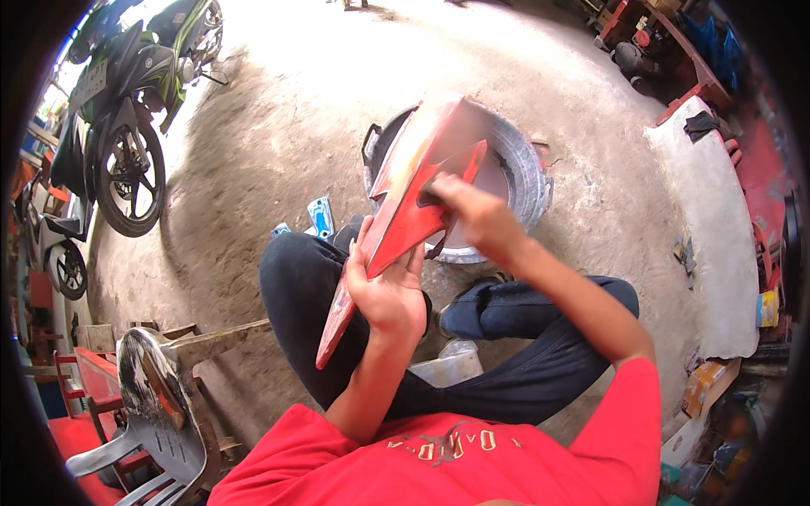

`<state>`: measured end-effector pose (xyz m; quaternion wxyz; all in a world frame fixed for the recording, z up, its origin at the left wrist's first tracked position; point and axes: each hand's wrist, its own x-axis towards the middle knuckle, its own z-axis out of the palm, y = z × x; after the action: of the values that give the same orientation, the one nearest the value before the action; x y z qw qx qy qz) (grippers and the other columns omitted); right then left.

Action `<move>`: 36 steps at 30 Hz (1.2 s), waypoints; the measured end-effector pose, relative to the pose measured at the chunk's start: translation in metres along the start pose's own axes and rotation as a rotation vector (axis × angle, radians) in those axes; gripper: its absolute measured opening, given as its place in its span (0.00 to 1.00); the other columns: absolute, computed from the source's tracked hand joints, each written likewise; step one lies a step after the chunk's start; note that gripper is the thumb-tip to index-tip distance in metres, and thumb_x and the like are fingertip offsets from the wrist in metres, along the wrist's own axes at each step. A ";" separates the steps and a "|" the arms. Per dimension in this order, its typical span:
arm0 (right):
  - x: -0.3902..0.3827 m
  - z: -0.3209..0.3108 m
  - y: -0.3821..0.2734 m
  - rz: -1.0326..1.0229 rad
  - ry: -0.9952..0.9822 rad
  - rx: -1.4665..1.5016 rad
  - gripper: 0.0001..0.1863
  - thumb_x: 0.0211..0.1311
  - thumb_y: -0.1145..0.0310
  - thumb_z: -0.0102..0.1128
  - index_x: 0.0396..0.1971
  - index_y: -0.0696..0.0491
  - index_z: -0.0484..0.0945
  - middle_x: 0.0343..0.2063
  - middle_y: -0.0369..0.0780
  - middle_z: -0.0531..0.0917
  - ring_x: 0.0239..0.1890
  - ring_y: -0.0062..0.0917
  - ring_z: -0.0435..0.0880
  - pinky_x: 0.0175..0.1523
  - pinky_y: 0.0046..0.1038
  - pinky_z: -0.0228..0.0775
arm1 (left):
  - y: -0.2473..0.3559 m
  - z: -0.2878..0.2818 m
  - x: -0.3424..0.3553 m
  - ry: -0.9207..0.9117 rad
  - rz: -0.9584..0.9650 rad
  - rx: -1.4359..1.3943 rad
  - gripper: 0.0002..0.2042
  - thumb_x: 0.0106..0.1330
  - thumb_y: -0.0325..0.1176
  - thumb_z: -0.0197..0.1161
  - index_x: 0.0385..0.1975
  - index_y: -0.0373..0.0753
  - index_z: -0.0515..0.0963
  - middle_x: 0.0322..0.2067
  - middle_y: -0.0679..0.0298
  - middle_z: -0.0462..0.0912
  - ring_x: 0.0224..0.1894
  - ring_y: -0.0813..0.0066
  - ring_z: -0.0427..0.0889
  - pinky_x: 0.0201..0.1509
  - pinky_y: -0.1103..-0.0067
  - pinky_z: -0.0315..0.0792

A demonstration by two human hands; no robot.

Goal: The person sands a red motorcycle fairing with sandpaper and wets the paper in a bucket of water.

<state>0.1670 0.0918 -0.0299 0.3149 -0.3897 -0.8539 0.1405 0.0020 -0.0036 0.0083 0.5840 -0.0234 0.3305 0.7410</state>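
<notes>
One long red plastic motorcycle panel sits mid-frame, gripped underneath by the left hand; the right hand presses curled fingers on it. One tyre basin lies behind; two motorcycles upper left.

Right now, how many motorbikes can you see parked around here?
3, all at upper left: a dark one nearest, another behind it at the top edge, and a third partly cut off at the left rim. More may be hidden.
</notes>
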 end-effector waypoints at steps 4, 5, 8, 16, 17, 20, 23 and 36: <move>-0.012 0.005 -0.052 -0.346 -0.005 0.023 0.22 0.66 0.75 0.56 0.60 0.56 0.79 0.60 0.48 0.83 0.63 0.40 0.82 0.67 0.39 0.77 | -0.002 -0.005 0.002 -0.107 -0.001 -0.014 0.26 0.80 0.48 0.41 0.68 0.36 0.64 0.68 0.48 0.72 0.70 0.50 0.73 0.74 0.54 0.66; -0.009 0.004 -0.044 -0.345 0.010 0.036 0.22 0.66 0.76 0.56 0.59 0.56 0.79 0.59 0.49 0.83 0.63 0.40 0.82 0.67 0.39 0.77 | -0.001 -0.005 0.002 -0.108 0.004 -0.020 0.26 0.80 0.48 0.40 0.68 0.36 0.64 0.68 0.48 0.72 0.70 0.50 0.72 0.75 0.54 0.66; -0.002 0.006 0.013 0.011 0.087 -0.037 0.22 0.67 0.76 0.54 0.60 0.57 0.79 0.57 0.53 0.82 0.62 0.43 0.81 0.65 0.40 0.78 | -0.003 0.003 -0.001 -0.041 -0.024 -0.003 0.26 0.80 0.48 0.40 0.68 0.36 0.65 0.68 0.49 0.72 0.68 0.51 0.73 0.73 0.55 0.67; -0.005 0.001 -0.021 -0.257 0.035 -0.052 0.23 0.64 0.77 0.56 0.59 0.58 0.79 0.59 0.50 0.83 0.63 0.41 0.83 0.67 0.39 0.77 | -0.002 0.001 0.000 -0.051 -0.012 -0.019 0.26 0.80 0.48 0.39 0.68 0.36 0.65 0.67 0.49 0.72 0.69 0.51 0.74 0.73 0.56 0.68; -0.002 0.003 -0.001 -0.122 0.057 -0.058 0.22 0.66 0.80 0.52 0.59 0.58 0.79 0.58 0.51 0.83 0.62 0.43 0.83 0.67 0.40 0.77 | -0.003 0.002 -0.002 -0.053 -0.021 -0.015 0.26 0.80 0.48 0.39 0.68 0.36 0.65 0.67 0.49 0.72 0.69 0.51 0.74 0.73 0.56 0.68; -0.001 0.005 -0.004 -0.091 0.039 -0.084 0.22 0.65 0.78 0.55 0.59 0.57 0.80 0.58 0.51 0.83 0.62 0.42 0.83 0.66 0.40 0.78 | 0.001 0.002 -0.001 -0.007 -0.015 0.014 0.26 0.80 0.48 0.39 0.68 0.35 0.65 0.68 0.48 0.71 0.69 0.50 0.73 0.73 0.55 0.67; -0.013 0.004 -0.054 -0.355 -0.004 0.006 0.23 0.64 0.75 0.57 0.60 0.55 0.80 0.59 0.48 0.84 0.63 0.37 0.84 0.67 0.39 0.77 | 0.001 -0.004 0.002 -0.090 -0.004 0.004 0.26 0.80 0.47 0.40 0.68 0.35 0.65 0.68 0.48 0.71 0.70 0.50 0.72 0.73 0.54 0.67; -0.006 0.005 -0.027 -0.233 0.055 0.071 0.23 0.61 0.81 0.57 0.58 0.58 0.80 0.56 0.51 0.84 0.61 0.42 0.84 0.66 0.40 0.77 | -0.002 -0.008 0.003 -0.139 -0.008 -0.027 0.26 0.80 0.48 0.41 0.68 0.36 0.64 0.68 0.49 0.72 0.68 0.51 0.74 0.72 0.56 0.69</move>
<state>0.1511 0.0693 -0.0231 0.3661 -0.2803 -0.8789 0.1222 0.0002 -0.0052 -0.0003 0.6083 0.0189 0.2790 0.7428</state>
